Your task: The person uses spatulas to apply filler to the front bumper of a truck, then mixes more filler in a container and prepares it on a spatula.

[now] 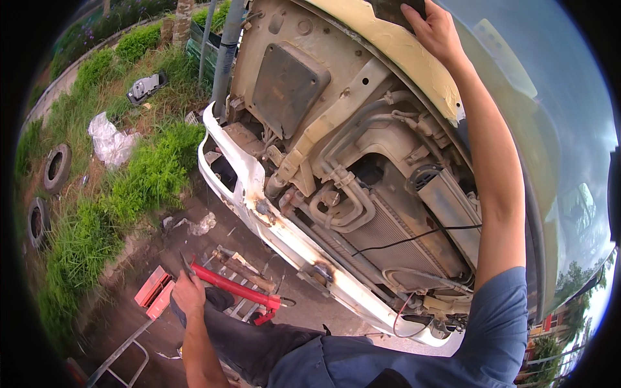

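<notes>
My right hand (435, 29) reaches up to the vehicle's front and grips a dark flat piece (391, 9) by its edge, thumb on top. That piece lies against a panel coated in cream-yellow filler (414, 55), with smear ridges on the surface. I cannot tell whether it is a spreader or a sanding pad. Low at my left side, my left hand (189, 294) is closed round a thin dark tool (185, 264), whose tip points up; its exact kind is unclear. Below the panel, the vehicle's open front shows pipes and a radiator (394, 226).
A white bumper (291, 239) with rusty, scorched patches runs across the front. On the ground lie a red jack-like tool (236, 288), a red metal box (154, 291) and a ladder-like frame (242, 301). Grass, old tyres (57, 168) and a plastic bag (110, 139) are at left. The windshield (550, 97) rises at right.
</notes>
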Tool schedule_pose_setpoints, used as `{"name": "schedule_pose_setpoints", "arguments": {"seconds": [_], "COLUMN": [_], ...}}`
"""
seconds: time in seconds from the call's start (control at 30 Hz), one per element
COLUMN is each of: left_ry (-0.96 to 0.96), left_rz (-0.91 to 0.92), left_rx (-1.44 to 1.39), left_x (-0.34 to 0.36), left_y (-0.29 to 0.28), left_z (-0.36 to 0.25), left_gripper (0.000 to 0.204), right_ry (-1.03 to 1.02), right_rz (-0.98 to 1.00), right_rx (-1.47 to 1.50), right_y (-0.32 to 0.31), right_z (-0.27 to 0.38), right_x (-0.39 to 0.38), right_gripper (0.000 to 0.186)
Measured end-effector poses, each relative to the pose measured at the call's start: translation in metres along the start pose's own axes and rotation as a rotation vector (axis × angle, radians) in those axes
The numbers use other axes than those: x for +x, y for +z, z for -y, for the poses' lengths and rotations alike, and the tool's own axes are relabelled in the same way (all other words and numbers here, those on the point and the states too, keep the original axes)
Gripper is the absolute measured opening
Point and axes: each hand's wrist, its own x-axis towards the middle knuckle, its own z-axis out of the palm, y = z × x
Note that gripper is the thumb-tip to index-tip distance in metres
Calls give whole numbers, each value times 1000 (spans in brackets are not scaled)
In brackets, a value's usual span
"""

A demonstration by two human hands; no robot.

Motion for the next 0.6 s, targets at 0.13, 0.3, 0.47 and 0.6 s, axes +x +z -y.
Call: {"name": "schedule_pose_setpoints", "arguments": {"seconds": [0.13,0.3,0.47,0.6], "left_ry": [-8,-10,-11,-20], "left_rz": [-10,14,5,26], "left_rx": [-14,-32,-18,-19], "left_x": [0,0,0,0], "left_y": [1,-1,0,1], "left_z": [0,-6,-3,-5], "left_gripper": [21,21,21,21], "right_ry": [8,-22,-1,0], "right_rz": [6,12,24,25], "right_rx": [-68,-96,-97,-107], "right_y": [3,5,8,7], "right_z": [3,3,4,6], "right_x": [3,2,4,3], "right_gripper": [27,28,29,29]}}
